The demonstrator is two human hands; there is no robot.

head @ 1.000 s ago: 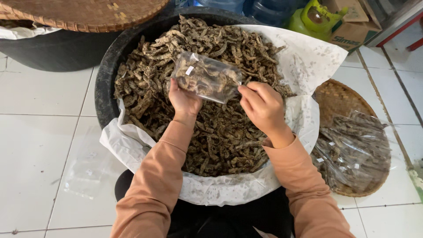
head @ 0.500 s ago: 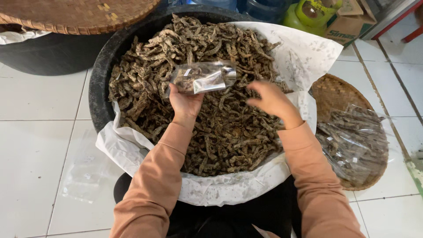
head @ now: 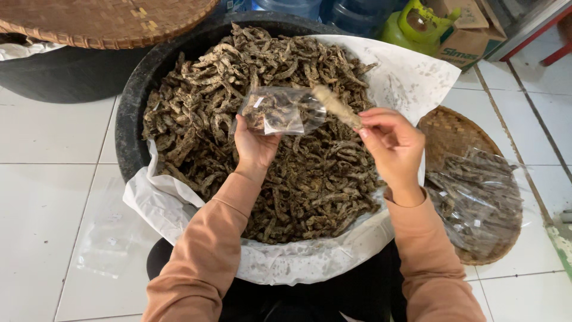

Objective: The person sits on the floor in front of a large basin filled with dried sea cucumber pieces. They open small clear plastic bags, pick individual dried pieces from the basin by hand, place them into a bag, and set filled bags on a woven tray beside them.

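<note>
My left hand (head: pixel 255 145) holds a small clear plastic bag (head: pixel 281 111) partly filled with dried brown pieces, above a big black tub (head: pixel 132 107). The tub is lined with white paper (head: pixel 411 74) and heaped with dried brown strips (head: pixel 238 83). My right hand (head: pixel 390 143) pinches one dried strip (head: pixel 337 106) by its end, its other end at the bag's mouth. Both arms wear tan sleeves.
A flat woven tray (head: pixel 459 128) at the right carries filled clear bags (head: pixel 479 200). An empty clear bag (head: pixel 107 235) lies on the white tiled floor at the left. Another woven tray (head: pixel 101 21) covers a second black tub behind. A green gas cylinder (head: pixel 417 24) and a cardboard box (head: pixel 471 36) stand at the back.
My right hand dipped into the heap, then rose with one dried strip and brought it to the bag's mouth. The left hand kept hold of the bag and turned it.
</note>
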